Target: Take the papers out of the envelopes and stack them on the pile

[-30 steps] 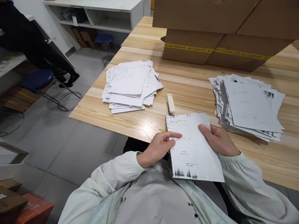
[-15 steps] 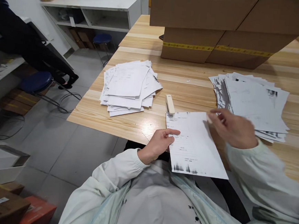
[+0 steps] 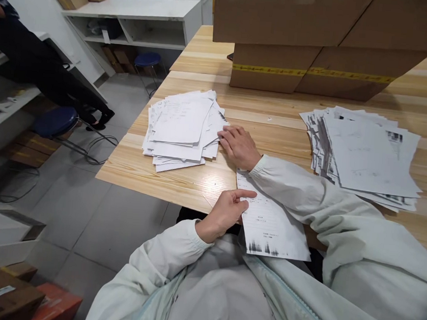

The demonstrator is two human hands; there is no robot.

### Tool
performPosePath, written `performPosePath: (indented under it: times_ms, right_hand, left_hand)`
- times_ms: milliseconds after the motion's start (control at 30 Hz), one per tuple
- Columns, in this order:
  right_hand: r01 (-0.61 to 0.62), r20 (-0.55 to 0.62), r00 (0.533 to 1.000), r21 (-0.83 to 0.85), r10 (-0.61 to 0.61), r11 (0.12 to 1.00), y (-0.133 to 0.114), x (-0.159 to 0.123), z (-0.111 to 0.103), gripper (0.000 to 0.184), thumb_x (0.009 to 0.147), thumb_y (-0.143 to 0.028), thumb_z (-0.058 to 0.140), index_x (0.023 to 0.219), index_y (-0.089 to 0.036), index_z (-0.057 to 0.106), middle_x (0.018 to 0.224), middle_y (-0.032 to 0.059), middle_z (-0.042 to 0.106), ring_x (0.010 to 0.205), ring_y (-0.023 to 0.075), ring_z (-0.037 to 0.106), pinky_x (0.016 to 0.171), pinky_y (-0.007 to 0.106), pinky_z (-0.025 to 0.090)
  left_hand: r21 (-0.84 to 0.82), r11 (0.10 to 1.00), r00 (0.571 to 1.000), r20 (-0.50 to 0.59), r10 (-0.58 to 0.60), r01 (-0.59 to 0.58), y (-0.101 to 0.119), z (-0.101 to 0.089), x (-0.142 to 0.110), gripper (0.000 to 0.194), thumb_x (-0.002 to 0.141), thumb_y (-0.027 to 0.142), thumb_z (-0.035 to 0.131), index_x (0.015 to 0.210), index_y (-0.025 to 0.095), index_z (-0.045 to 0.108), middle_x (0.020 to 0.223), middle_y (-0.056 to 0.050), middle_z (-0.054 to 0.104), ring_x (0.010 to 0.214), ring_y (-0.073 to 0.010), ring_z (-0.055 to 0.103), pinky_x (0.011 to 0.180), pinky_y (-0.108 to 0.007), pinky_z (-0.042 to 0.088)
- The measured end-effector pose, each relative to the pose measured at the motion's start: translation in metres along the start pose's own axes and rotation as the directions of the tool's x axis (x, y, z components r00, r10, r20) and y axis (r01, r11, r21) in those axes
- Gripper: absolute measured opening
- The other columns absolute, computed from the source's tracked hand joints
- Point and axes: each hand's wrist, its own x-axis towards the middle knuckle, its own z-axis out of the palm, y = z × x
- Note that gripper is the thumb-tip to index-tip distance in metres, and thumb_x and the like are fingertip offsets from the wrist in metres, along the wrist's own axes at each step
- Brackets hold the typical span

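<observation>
Clamped on the left edge of a printed paper (image 3: 267,228), the left hand (image 3: 224,212) holds it over the wooden table's (image 3: 167,178) near edge; palm-down beside the left-hand paper stack (image 3: 181,123), the right hand's (image 3: 241,148) grip cannot be told; another paper stack (image 3: 369,157) lies farther right.

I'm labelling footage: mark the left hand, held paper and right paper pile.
Left hand (image 3: 222,213), head view, middle of hand.
Held paper (image 3: 276,230), head view, printed face.
Right paper pile (image 3: 369,158), head view, top sheet.

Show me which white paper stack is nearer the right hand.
The left stack of white printed paper sheets, near the left edge of the wooden table; the right hand is beside it. The right stack of white paper sheets lies farther off.
</observation>
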Motion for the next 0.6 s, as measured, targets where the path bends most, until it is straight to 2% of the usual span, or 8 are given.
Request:
performPosePath:
  times_ms: [133, 233, 333, 433, 467, 500, 567, 600]
  right_hand:
    - [0.003, -0.031, 1.000, -0.022, -0.004, 1.000, 0.000, -0.005, 0.009, 0.046, 0.103, -0.034, 0.034, 0.139, -0.014, 0.054, 0.152, 0.0147, 0.047, 0.142, 0.0319, 0.034, 0.115, 0.050, 0.028]
    - [-0.007, -0.100, 0.995, -0.006, 0.007, 1.000, 0.002, -0.003, 0.000, 0.047, 0.102, -0.036, 0.035, 0.141, -0.014, 0.051, 0.153, 0.0141, 0.046, 0.142, 0.0306, 0.036, 0.116, 0.049, 0.028]
    - [-0.020, -0.243, 0.969, 0.052, 0.032, 0.998, 0.010, -0.010, -0.027, 0.048, 0.102, -0.039, 0.037, 0.141, -0.014, 0.050, 0.150, 0.0146, 0.050, 0.140, 0.0290, 0.041, 0.118, 0.051, 0.029]
    - [-0.073, -0.340, 0.931, 0.184, 0.133, 0.980, 0.022, -0.046, -0.065, 0.050, 0.098, -0.048, 0.045, 0.133, -0.013, 0.057, 0.137, 0.0174, 0.060, 0.129, 0.0286, 0.053, 0.112, 0.049, 0.039]
    - [-0.130, -0.318, 0.924, 0.260, 0.211, 0.957, 0.025, -0.065, -0.076, 0.052, 0.097, -0.052, 0.048, 0.128, -0.014, 0.061, 0.129, 0.0171, 0.065, 0.117, 0.0271, 0.061, 0.104, 0.046, 0.047]
    - [-0.217, -0.258, 0.913, 0.349, 0.316, 0.912, 0.027, -0.087, -0.085, 0.053, 0.095, -0.058, 0.050, 0.121, -0.015, 0.065, 0.119, 0.0155, 0.069, 0.101, 0.0246, 0.067, 0.092, 0.043, 0.054]
    - [-0.436, 0.007, 0.865, 0.505, 0.502, 0.745, 0.027, -0.133, -0.095, 0.058, 0.092, -0.069, 0.046, 0.101, -0.018, 0.072, 0.094, 0.0113, 0.074, 0.076, 0.0208, 0.069, 0.070, 0.037, 0.058]
    - [-0.513, 0.151, 0.836, 0.559, 0.528, 0.652, 0.023, -0.155, -0.096, 0.062, 0.092, -0.073, 0.042, 0.093, -0.019, 0.074, 0.082, 0.0098, 0.073, 0.067, 0.0197, 0.066, 0.062, 0.035, 0.057]
  left_hand:
    - [-0.007, 1.000, 1.000, 0.011, 0.012, -0.012, 0.001, 0.000, 0.000, 0.042, 0.077, 0.009, 0.057, 0.118, 0.011, 0.068, 0.062, 0.005, 0.054, 0.050, -0.0063, 0.049, 0.050, -0.018, 0.040]
    - [-0.013, 0.999, 1.000, -0.006, 0.030, -0.030, 0.002, 0.000, -0.003, 0.040, 0.079, 0.007, 0.054, 0.116, 0.009, 0.069, 0.062, 0.004, 0.054, 0.051, -0.0057, 0.047, 0.049, -0.018, 0.036]
    - [0.034, 0.996, 0.997, 0.011, 0.077, -0.077, -0.004, -0.005, -0.015, 0.036, 0.082, 0.008, 0.054, 0.113, 0.009, 0.072, 0.059, 0.004, 0.053, 0.052, -0.0061, 0.043, 0.051, -0.019, 0.034]
    - [0.180, 0.961, 0.978, 0.032, 0.208, -0.210, -0.019, -0.019, -0.037, 0.031, 0.088, 0.017, 0.056, 0.112, 0.014, 0.074, 0.059, 0.002, 0.058, 0.051, -0.0081, 0.043, 0.051, -0.022, 0.035]
    - [0.261, 0.920, 0.954, 0.023, 0.297, -0.293, -0.025, -0.025, -0.045, 0.030, 0.090, 0.020, 0.055, 0.111, 0.016, 0.075, 0.064, 0.000, 0.064, 0.052, -0.0092, 0.046, 0.052, -0.023, 0.037]
    - [0.347, 0.854, 0.913, 0.017, 0.407, -0.387, -0.030, -0.030, -0.053, 0.029, 0.091, 0.021, 0.054, 0.110, 0.017, 0.076, 0.072, -0.003, 0.070, 0.055, -0.0109, 0.052, 0.054, -0.024, 0.041]
    - [0.488, 0.661, 0.770, 0.037, 0.637, -0.570, -0.038, -0.039, -0.067, 0.029, 0.093, 0.018, 0.051, 0.107, 0.020, 0.077, 0.088, -0.006, 0.078, 0.068, -0.0148, 0.065, 0.062, -0.027, 0.049]
    - [0.529, 0.557, 0.683, 0.059, 0.728, -0.640, -0.040, -0.042, -0.071, 0.031, 0.093, 0.015, 0.050, 0.107, 0.021, 0.077, 0.092, -0.006, 0.079, 0.074, -0.0160, 0.068, 0.066, -0.027, 0.052]
